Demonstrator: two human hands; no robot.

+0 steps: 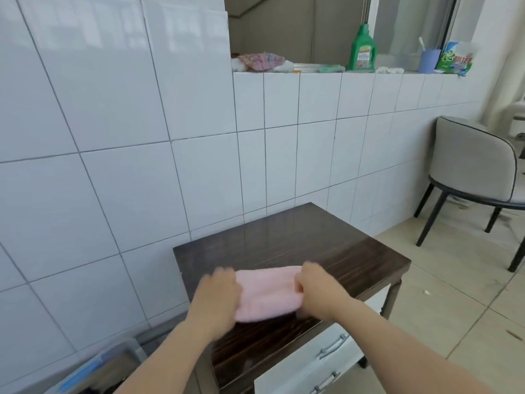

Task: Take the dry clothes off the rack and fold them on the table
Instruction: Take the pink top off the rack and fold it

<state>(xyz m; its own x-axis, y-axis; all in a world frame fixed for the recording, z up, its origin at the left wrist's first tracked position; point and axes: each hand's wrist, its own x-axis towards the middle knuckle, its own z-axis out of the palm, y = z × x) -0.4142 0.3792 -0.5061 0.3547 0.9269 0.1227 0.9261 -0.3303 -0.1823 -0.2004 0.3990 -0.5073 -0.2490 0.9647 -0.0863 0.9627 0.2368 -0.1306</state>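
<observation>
So we're tucked up against a big white tiled wall (119,132) that fills most of the view, with pale floor tiles (443,294) running off to the right. Our work surface is a small dark wood-grain table (335,248), glossy enough to mirror the tile lines, pushed against the wall, with white drawers (312,362) and metal handles under its front edge. Off to the right there's a grey upholstered chair (471,163) on black legs. Up on the tiled ledge (355,76) we've got a green detergent bottle (363,49), a bundle of patterned cloth (260,61), a blue cup (429,61) with a toothbrush in it, and a green-and-white bag (454,60). A grey bin with a blue edge (93,368) sits down at the lower left by the table. The pink cloth (268,292) lies on the table, partly folded. Our left hand (217,294) rests over its left end, too blurry to tell the grip, and our right hand (314,288) pinches the right edge with curled fingers.
</observation>
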